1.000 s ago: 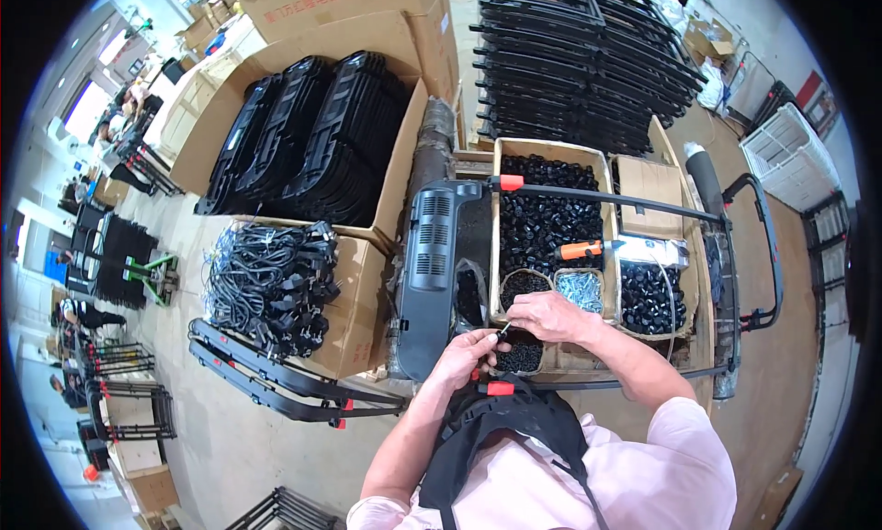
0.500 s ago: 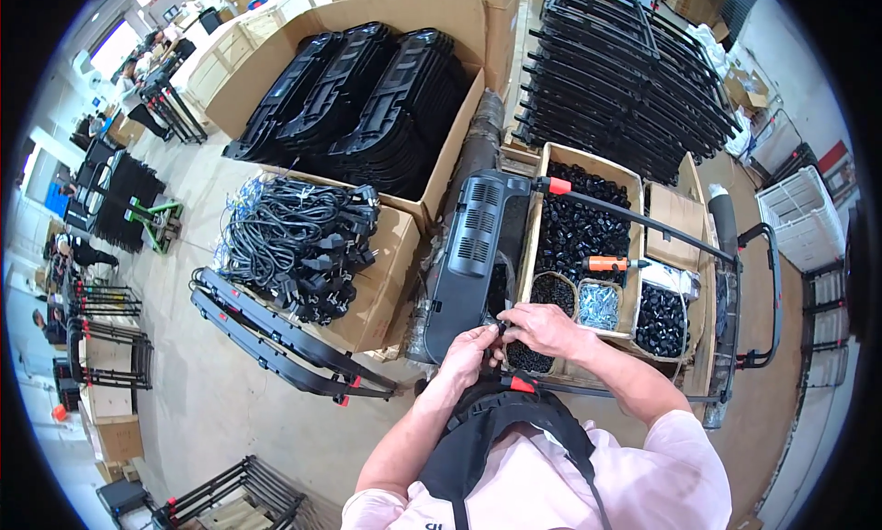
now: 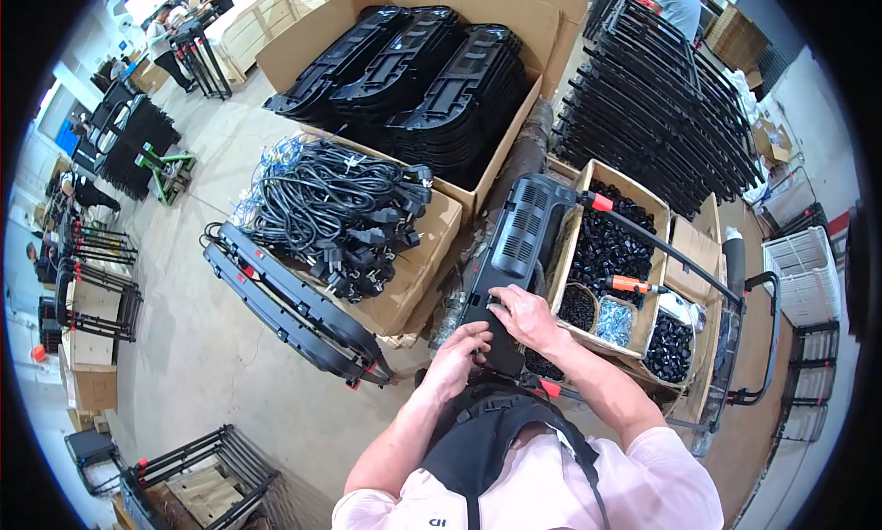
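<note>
A long black plastic housing [image 3: 516, 250] with vent slots lies in front of me, joined to a black tubular frame [image 3: 666, 243] with red clips. My right hand [image 3: 528, 321] rests over the housing's middle, its fingers bent and their tips together near a small slot. At the near left edge of the housing is my left hand [image 3: 450, 360], fingers curled inward. Whatever small thing either hand may pinch is hidden. To the right of my right hand stand a bin of small black parts [image 3: 578, 308] and a bin of silvery screws [image 3: 615, 321].
An orange power screwdriver [image 3: 630, 284] lies on a box of black plastic pieces [image 3: 611, 231]. Bundled power cords [image 3: 340, 199] sit on a carton at left, beside leaning curved black panels [image 3: 294, 305]. Stacked black covers [image 3: 450, 89] fill a large carton; frames [image 3: 661, 107] are piled behind.
My hands have come apart from working together beside the housing; the right now lies farther up on it, the left at its edge. The view has shifted, moving the scene rightward.
</note>
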A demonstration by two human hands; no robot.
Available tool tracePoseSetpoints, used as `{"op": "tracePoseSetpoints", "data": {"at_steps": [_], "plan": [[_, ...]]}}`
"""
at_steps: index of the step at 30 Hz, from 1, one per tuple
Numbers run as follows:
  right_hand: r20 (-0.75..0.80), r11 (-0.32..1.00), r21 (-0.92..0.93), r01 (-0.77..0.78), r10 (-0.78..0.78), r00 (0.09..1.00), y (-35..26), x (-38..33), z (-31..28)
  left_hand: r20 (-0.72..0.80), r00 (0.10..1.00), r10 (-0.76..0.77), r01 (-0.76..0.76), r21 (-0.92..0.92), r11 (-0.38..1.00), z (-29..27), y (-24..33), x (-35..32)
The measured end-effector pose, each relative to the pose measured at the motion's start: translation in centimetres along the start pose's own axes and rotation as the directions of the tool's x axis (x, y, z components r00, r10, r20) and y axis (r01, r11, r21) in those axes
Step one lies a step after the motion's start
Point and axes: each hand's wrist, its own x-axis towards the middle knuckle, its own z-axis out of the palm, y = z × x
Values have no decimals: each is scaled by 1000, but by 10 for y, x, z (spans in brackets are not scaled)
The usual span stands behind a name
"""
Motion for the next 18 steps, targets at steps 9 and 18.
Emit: {"op": "tracePoseSetpoints", "data": {"at_steps": [9,18], "plan": [[50,999,-20,47,-46,998,-11,24,30,46,997,60,-58,-46,997,-38,20,-13],[62,998,-56,22,-18,998,-13,22,36,-72,994,85,-82,42,996,-45,20,2]]}}
